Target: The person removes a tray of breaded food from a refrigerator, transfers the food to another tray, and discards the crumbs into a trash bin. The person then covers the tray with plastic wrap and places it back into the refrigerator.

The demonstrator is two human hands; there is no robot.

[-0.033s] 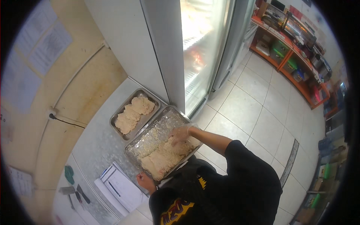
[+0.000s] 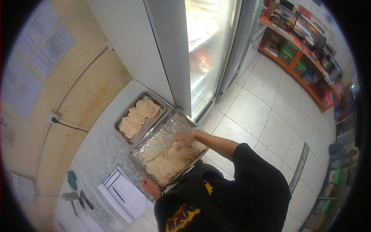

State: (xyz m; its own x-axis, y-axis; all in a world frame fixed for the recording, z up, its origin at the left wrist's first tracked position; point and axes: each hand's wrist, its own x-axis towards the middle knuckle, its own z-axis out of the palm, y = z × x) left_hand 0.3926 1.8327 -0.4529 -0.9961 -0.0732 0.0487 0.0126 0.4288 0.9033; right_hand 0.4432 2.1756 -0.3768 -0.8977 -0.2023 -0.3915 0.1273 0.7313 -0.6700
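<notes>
My right hand (image 2: 184, 140), in a clear plastic glove, is down in pale crumbs inside a large metal tray (image 2: 131, 153). Its fingers are smeared and partly sunk in the coating, so their pose is hard to read. Beside it in the same tray lies a broad, flat breaded piece (image 2: 164, 167), with a pinkish patch at its near end. My left hand (image 2: 150, 188) is bare and curled into a fist by the tray's near left corner, with nothing visible in it. A smaller metal tray (image 2: 117, 126) behind holds several coated pieces (image 2: 136, 117) in a row.
An open notebook (image 2: 124, 195) with a pen lies left of my left hand. Farther left are a mallet-like tool (image 2: 70, 196), dark-handled utensils (image 2: 85, 200) and a green cloth (image 2: 72, 180). A lit glass-door fridge (image 2: 205, 58) stands just beyond the trays. Orange shelving (image 2: 293, 65) is at the far right.
My right hand has shifted very slightly in the crumbs and looks more blurred. My left hand and the trays are as before.
</notes>
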